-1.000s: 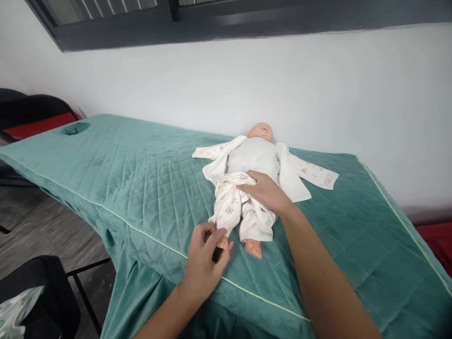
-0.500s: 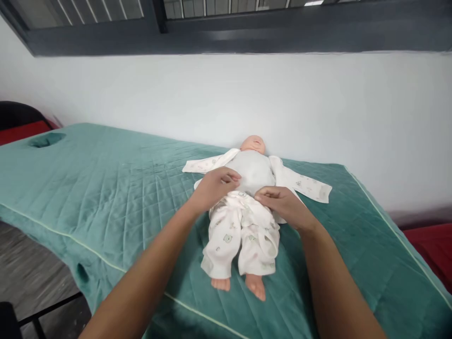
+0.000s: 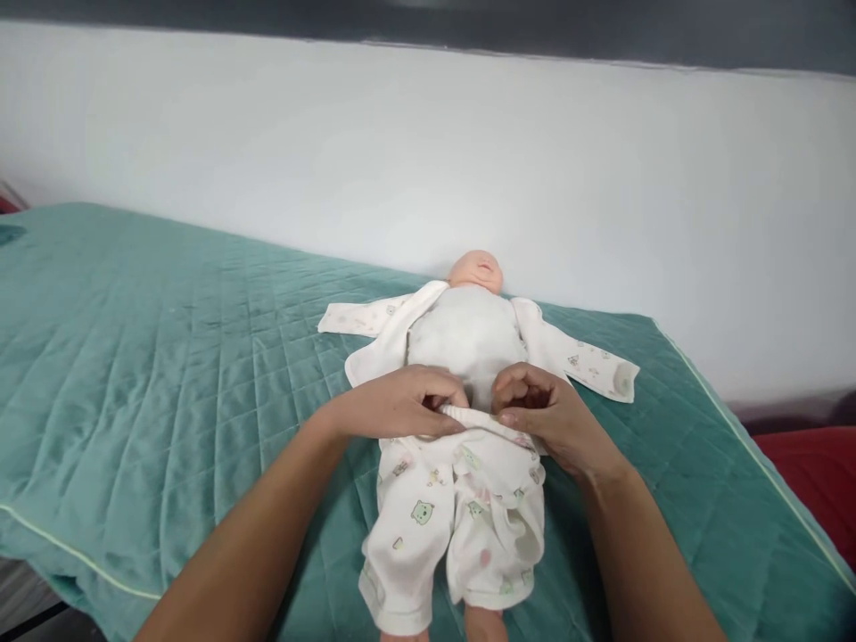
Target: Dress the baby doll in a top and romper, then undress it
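Note:
A baby doll (image 3: 476,267) lies on its back, its head toward the wall. White pants (image 3: 418,526) printed with small bears cover its legs. My left hand (image 3: 407,403) pinches the pants' waistband on the left side. At the right side of the same waistband, my right hand (image 3: 545,415) grips the edge between thumb and bent fingers. The doll's pale cloth belly (image 3: 465,334) is bare between the open halves of a white printed jacket (image 3: 394,334), whose sleeves spread out to both sides. The doll's feet are cut off at the bottom of the view.
A green quilted cover (image 3: 201,357) with light piping lies over the bed. Behind it rises a white wall (image 3: 334,152) with a dark window frame (image 3: 428,22) above. Something red (image 3: 809,473) stands beyond the bed's right edge.
My view has tipped down and come closer to the doll. Both hands now hold the waistband, which is stretched up flatter across the doll's lower belly; before, it was bunched.

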A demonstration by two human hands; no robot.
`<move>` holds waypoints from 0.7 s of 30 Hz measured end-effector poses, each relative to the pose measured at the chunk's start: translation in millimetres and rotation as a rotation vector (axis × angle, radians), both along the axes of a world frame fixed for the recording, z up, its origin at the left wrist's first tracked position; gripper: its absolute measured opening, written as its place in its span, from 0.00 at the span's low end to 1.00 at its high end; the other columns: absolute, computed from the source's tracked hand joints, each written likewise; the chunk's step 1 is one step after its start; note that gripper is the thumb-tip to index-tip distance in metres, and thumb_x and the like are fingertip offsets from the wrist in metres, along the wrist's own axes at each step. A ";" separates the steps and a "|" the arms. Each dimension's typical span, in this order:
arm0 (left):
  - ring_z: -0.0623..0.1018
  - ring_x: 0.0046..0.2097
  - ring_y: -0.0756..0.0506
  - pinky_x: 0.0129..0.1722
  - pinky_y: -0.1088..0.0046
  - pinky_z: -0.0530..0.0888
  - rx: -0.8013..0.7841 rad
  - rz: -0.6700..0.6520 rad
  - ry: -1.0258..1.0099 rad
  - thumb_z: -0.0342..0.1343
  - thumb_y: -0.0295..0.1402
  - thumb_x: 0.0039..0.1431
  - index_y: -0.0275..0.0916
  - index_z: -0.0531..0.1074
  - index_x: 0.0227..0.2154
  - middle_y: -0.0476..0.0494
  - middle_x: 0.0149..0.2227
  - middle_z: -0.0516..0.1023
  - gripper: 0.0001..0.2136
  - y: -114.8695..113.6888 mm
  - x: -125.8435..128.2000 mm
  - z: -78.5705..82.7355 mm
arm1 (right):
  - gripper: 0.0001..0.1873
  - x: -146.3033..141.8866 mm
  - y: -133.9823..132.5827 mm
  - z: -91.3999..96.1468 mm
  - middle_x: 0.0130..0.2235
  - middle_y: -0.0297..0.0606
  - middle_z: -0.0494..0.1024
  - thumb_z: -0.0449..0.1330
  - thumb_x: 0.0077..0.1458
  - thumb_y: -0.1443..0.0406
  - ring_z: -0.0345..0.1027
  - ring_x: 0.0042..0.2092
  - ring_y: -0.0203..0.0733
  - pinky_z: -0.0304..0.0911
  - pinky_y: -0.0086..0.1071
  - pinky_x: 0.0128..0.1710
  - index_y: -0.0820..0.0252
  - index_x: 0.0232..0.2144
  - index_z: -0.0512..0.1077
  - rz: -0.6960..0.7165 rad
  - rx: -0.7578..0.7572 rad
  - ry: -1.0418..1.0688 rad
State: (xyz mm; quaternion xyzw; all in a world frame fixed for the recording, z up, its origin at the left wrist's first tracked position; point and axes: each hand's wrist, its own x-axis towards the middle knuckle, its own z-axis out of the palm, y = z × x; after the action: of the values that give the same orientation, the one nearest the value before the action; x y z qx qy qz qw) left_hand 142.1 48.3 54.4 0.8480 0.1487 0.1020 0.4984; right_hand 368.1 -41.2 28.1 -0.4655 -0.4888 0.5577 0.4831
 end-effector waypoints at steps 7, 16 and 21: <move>0.67 0.29 0.52 0.28 0.77 0.62 -0.249 0.287 -0.172 0.60 0.46 0.59 0.37 0.73 0.31 0.50 0.28 0.69 0.16 4.6 -4.0 -16.1 | 0.17 0.0 -1.7 1.4 0.23 0.27 0.69 0.74 0.45 0.61 0.60 0.23 0.30 0.52 0.25 0.21 0.56 0.37 0.75 0.022 -0.043 0.011; 0.65 0.25 0.54 0.24 0.77 0.60 -0.514 0.590 -0.409 0.67 0.43 0.50 0.37 0.71 0.26 0.52 0.24 0.68 0.15 22.9 -6.2 -33.9 | 0.14 1.5 0.9 0.0 0.19 0.25 0.69 0.72 0.47 0.58 0.56 0.18 0.30 0.49 0.24 0.18 0.54 0.34 0.74 -0.298 -0.032 0.172; 0.69 0.29 0.52 0.28 0.77 0.64 -0.574 0.724 -0.517 0.69 0.39 0.47 0.38 0.75 0.31 0.50 0.29 0.72 0.13 31.6 -5.9 -38.8 | 0.18 5.0 5.1 -1.8 0.30 0.29 0.77 0.71 0.45 0.63 0.68 0.28 0.35 0.62 0.27 0.26 0.51 0.40 0.74 -0.455 0.049 0.307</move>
State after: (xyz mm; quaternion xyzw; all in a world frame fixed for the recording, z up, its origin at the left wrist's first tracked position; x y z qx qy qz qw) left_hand 136.2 79.9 15.7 0.5188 0.3264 0.4285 0.6638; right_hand 373.1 -36.2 26.4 -0.4617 -0.3061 0.4866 0.6755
